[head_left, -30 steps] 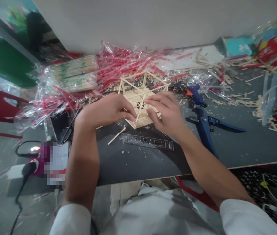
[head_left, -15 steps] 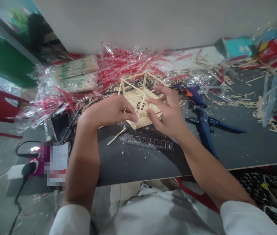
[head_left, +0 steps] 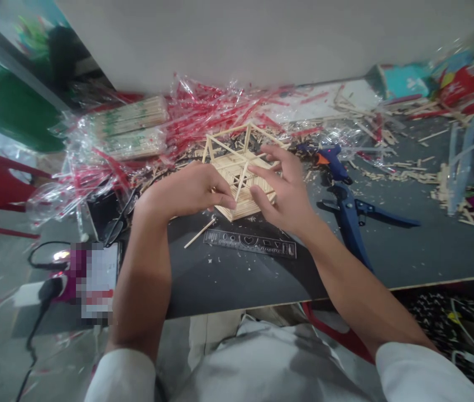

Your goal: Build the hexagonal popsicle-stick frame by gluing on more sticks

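Note:
A model of thin wooden sticks stands on the dark table, with a slatted base, uprights and crossing top sticks. At its front corner, my left hand pinches the lower end of a slanting wooden stick; its other fingers are curled under. My right hand is on the model's right side, thumb and fingers apart, the index fingertip by the upper end of that stick. Whether it touches the stick I cannot tell. In front lie a loose stick and a clear stencil ruler.
Right of the model lie a blue glue gun and a blue-handled cutter. Bundled sticks and red-and-clear wrappers cover the back. Stick scraps litter the right. A phone and cables are at left.
Both hands keep nearly the same place on the model. The right fingers have shifted very slightly; nothing was let go or taken up.

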`<state>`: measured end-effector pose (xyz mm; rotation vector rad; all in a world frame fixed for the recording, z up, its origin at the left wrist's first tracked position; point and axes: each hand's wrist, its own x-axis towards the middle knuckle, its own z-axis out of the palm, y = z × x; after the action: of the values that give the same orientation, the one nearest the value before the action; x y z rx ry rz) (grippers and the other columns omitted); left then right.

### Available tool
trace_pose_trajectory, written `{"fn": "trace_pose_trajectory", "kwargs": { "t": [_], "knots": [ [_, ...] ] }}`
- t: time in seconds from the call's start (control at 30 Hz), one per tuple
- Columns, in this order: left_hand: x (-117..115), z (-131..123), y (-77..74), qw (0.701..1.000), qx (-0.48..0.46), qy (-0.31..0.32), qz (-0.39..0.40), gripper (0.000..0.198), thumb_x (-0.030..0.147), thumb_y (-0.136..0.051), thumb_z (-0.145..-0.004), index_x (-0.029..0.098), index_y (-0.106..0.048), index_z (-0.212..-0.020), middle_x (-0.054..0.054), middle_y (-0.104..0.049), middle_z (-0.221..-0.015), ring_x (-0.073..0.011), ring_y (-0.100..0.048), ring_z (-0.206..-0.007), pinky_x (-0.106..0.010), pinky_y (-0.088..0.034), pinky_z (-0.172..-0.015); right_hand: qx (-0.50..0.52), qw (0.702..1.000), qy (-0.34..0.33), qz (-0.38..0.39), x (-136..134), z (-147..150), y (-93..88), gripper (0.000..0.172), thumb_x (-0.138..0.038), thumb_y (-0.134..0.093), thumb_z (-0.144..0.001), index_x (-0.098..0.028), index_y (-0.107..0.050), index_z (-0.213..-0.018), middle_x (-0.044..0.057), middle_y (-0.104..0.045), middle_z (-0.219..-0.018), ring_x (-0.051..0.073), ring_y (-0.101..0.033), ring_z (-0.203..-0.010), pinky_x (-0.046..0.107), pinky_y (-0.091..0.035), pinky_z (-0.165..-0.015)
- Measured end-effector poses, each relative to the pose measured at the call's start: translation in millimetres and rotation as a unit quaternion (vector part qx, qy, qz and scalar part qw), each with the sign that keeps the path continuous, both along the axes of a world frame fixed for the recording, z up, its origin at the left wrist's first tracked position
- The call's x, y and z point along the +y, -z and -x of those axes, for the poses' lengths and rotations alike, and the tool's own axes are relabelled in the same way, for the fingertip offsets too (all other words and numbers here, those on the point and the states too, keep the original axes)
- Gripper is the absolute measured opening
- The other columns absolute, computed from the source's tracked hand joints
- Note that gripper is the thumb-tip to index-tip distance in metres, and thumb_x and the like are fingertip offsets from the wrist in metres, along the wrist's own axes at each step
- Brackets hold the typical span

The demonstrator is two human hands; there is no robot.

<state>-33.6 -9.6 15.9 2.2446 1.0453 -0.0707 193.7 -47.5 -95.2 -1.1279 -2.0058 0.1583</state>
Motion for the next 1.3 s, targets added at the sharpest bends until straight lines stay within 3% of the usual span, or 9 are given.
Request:
{"fn": "trace_pose_trajectory", "kwargs": {
  "t": [0.57, 0.93, 1.3],
  "knots": [
    [-2.1, -1.2, -3.6, 1.000, 0.003, 0.008, 0.003, 0.026, 0.036, -0.064, -0.091, 0.020, -0.085, -0.088, -0.002, -0.075, -0.071, -0.0130, -0.063, -0.065, -0.026, -0.041, -0.070, 0.001, 1.000, 0.012, -0.003, -2.9, 3.2, -4.1, 0.048, -0.057, -0.042, -0.106, -0.029, -0.067, -0.136, 0.014, -0.047, -0.158, 0.036, -0.055, -0.131, 0.060, -0.054, -0.101],
    [-3.3, -2.1, -6.2, 1.000, 0.022, 0.010, -0.001, 0.024, 0.034, -0.064, -0.093, 0.021, -0.084, -0.091, -0.002, -0.078, -0.078, -0.0133, -0.064, -0.070, -0.025, -0.040, -0.073, 0.004, 1.000, 0.012, -0.012, -1.3, 3.1, -4.4, 0.047, -0.057, -0.042, -0.106, -0.026, -0.069, -0.129, 0.016, -0.051, -0.153, 0.034, -0.057, -0.128, 0.059, -0.054, -0.103],
    [-4.9, 4.1, -7.0, 1.000, 0.017, 0.018, -0.017, 0.026, 0.041, -0.066, -0.092, 0.023, -0.083, -0.098, -0.003, -0.080, -0.095, -0.0169, -0.069, -0.084, -0.027, -0.043, -0.080, -0.005, 0.999, 0.026, -0.032, -2.6, 3.7, -4.1, 0.046, -0.053, -0.046, -0.106, -0.028, -0.064, -0.139, 0.015, -0.052, -0.152, 0.033, -0.054, -0.134, 0.060, -0.048, -0.111]
  ]
}}
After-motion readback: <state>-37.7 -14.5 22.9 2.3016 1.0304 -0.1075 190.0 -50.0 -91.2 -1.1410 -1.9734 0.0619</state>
